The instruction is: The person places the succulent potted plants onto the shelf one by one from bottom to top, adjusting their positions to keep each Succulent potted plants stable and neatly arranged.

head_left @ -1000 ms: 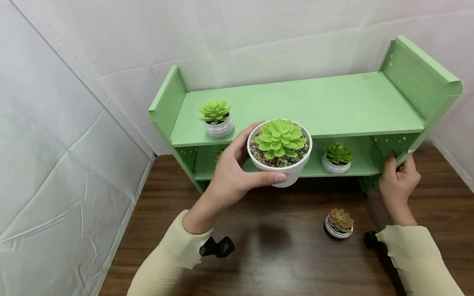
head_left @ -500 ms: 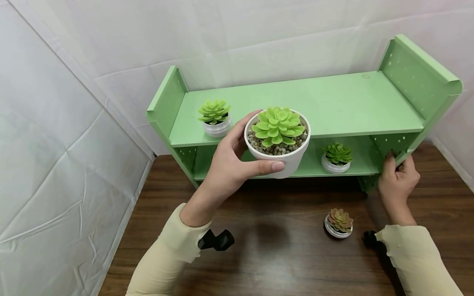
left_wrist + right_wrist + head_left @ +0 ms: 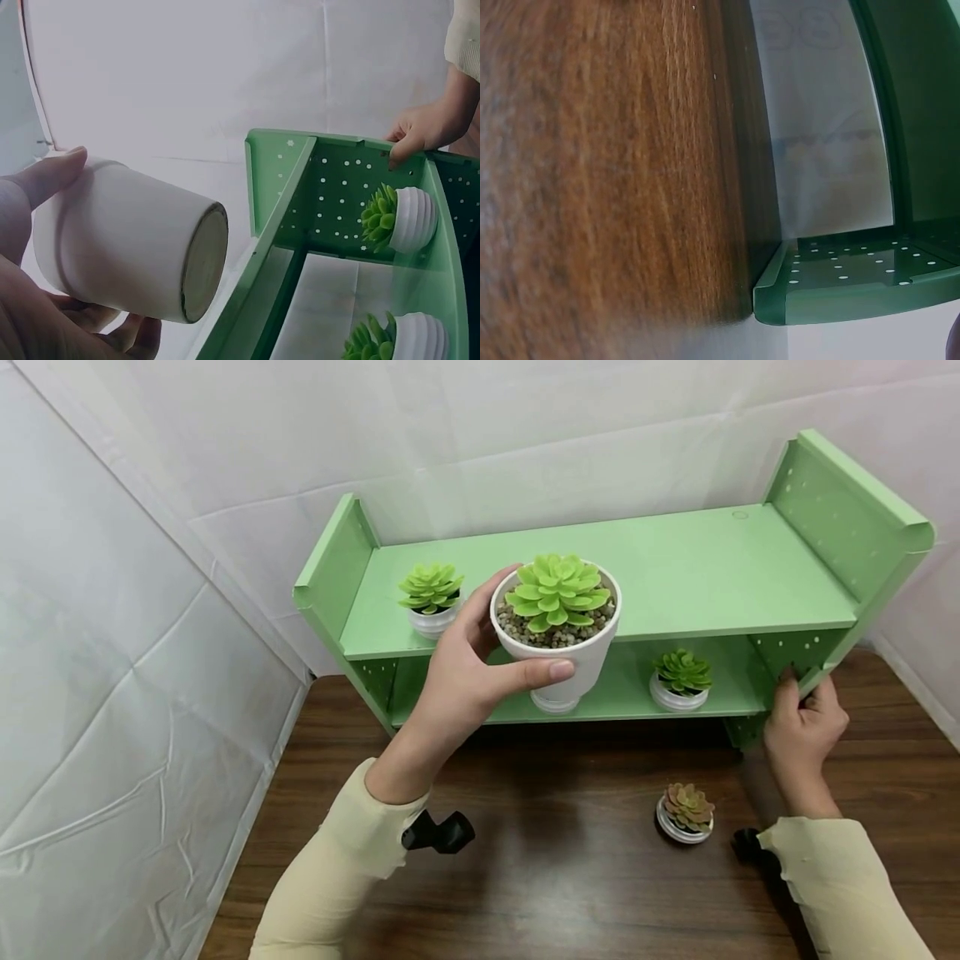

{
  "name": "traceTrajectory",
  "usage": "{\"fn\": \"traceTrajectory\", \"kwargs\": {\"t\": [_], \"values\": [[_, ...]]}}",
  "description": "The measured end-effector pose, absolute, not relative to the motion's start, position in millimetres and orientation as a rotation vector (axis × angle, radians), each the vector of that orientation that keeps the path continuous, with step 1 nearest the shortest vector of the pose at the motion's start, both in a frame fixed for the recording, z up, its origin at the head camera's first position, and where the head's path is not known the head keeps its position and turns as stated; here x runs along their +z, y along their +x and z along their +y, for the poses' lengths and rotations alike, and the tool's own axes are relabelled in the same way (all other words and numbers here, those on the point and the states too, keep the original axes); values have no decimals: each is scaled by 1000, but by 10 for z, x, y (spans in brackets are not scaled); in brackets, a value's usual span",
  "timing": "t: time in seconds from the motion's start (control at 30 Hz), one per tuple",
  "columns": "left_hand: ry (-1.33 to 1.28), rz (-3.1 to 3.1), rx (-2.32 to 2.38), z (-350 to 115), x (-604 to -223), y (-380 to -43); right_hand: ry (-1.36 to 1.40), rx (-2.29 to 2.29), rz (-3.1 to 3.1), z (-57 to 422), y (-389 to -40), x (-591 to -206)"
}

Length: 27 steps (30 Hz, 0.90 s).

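My left hand point(image 3: 457, 668) holds a large white pot point(image 3: 562, 668) with a light-green succulent point(image 3: 558, 593) in gravel. Thumb and fingers lie around its wall, and it hangs in front of the green shelf point(image 3: 675, 568), level with the upper board's front edge. The left wrist view shows this pot point(image 3: 135, 240) from its underside. My right hand point(image 3: 806, 722) grips the front edge of the shelf's right side panel. Nearest to it, on the lower board, stands a dark-green succulent in a small white pot point(image 3: 678, 696). Another small ribbed pot point(image 3: 420, 336) there is mostly hidden in the head view.
A light-green succulent in a small pot point(image 3: 433, 622) stands at the upper board's left. On the brown wooden table point(image 3: 555, 893) sits a reddish succulent in a white pot point(image 3: 684, 827). White sheeting point(image 3: 562, 435) hangs behind the shelf.
My left hand has raised the large pot slightly and shifted it a little left, uncovering the base of a small pot behind it. My right hand stays on the side panel.
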<state>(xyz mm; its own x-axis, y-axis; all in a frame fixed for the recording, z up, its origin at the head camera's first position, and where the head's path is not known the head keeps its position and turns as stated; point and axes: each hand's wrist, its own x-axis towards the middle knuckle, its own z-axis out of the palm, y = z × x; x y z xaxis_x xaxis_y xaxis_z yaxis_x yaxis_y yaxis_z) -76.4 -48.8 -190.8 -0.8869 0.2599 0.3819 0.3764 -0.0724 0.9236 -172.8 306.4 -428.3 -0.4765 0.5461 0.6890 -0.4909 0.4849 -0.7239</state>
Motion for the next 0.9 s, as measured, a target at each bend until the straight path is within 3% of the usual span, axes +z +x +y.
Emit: {"fn": "traceTrajectory", "kwargs": {"t": [0.9], "values": [[-648, -2068, -2111, -372, -1821, -1007, -105, 1224, -1700, 3052, -1702, -4276]]}}
